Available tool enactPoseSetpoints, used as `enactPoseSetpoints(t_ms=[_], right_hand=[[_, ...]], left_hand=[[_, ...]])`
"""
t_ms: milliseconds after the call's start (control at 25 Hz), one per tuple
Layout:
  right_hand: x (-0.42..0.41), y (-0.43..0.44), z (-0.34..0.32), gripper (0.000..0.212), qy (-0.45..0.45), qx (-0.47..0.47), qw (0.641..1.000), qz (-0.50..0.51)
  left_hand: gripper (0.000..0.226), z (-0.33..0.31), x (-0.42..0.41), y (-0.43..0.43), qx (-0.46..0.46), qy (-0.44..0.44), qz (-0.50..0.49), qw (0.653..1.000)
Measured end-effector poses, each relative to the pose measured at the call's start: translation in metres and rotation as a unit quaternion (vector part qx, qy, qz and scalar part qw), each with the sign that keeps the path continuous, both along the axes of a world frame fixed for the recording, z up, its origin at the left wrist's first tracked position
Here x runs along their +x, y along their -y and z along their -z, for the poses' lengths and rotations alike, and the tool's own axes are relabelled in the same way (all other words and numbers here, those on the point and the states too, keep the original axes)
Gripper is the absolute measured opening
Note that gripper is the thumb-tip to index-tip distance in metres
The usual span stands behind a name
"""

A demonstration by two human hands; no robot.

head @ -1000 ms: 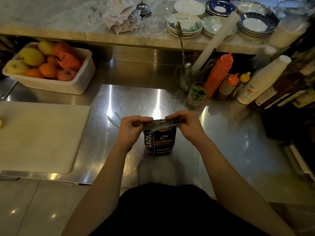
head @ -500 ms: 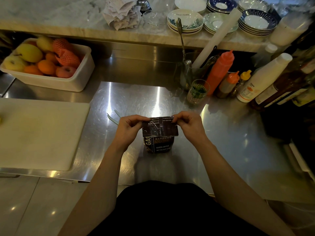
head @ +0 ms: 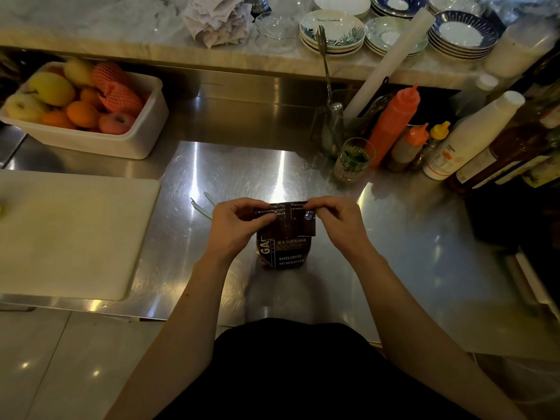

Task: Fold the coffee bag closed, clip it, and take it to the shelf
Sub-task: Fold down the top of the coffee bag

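Standing upright on the steel counter [head: 394, 237], the coffee bag [head: 285, 237], its top flap folded down toward the front. Pinching the flap's left corner, the left hand [head: 235, 225]; pinching the right corner, the right hand [head: 339, 222] (both closed on the bag). Lying just behind the left hand, a pale clip [head: 201, 206].

left: cutting board [head: 69, 234] | right: bottles [head: 472, 137], possibly crowded | front: bare counter [head: 242, 168]

Fruit tub [head: 142, 137] beside white cutting board [head: 69, 234].
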State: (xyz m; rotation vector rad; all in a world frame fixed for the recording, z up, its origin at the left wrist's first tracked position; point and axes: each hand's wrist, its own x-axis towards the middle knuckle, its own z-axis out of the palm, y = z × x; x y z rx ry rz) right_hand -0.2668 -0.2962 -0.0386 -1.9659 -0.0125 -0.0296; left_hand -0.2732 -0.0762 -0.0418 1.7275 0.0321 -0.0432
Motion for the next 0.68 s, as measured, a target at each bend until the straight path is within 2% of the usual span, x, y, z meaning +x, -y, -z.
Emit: enactPoseSetpoints(t_ms=[120, 240, 440, 520, 680], right_hand=[[-0.001, -0.006, -0.001, 0.017, -0.001, 0.004, 1.0, -0.017], [0.0, -0.013, 0.001, 0.024, 0.009, -0.029, 0.999, -0.018], [0.002, -0.016, 0.007, 0.019, 0.054, -0.098, 0.994, 0.004], [0.004, -0.018, 0.008, 0.016, 0.06, -0.108, 0.992, -0.001], [0.004, -0.013, 0.004, 0.019, 0.055, -0.1, 0.993, -0.036]], left_hand=[[0.017, 0.0, 0.003, 0.002, 0.022, 0.006, -0.003, 1.0], [0.016, 0.001, 0.002, 0.004, 0.035, 0.012, 0.004, 0.999], [0.029, -0.004, 0.004, 0.006, 0.109, 0.051, 0.053, 0.991], [0.021, -0.007, 0.007, 0.011, 0.156, 0.072, 0.075, 0.982], [0.007, -0.01, 0.008, 0.018, 0.167, 0.07, 0.079, 0.98]])
